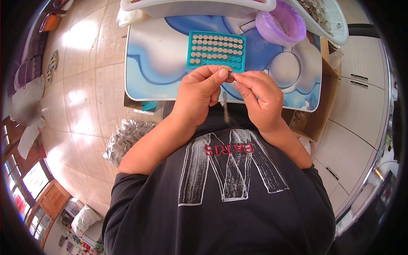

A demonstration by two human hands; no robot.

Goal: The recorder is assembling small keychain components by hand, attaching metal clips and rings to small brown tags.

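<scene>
My left hand and my right hand meet above the table's near edge, fingertips almost touching. Both pinch a small grey piece, mostly hidden by the fingers, so its kind cannot be made out. Below the fingers hangs a thin, blurred grey-brown strand; where it attaches is hidden. Just beyond my hands lies a teal tray with rows of round beige discs. Its upper rows hold discs, while the lowest row has only a couple at its left end and bare teal spots beside them.
The blue-and-white table carries a purple lined basin and a wire loop. A pale basket of grey strips stands far right, a white bin at the back. Silvery strips are heaped left of me; cabinets stand right.
</scene>
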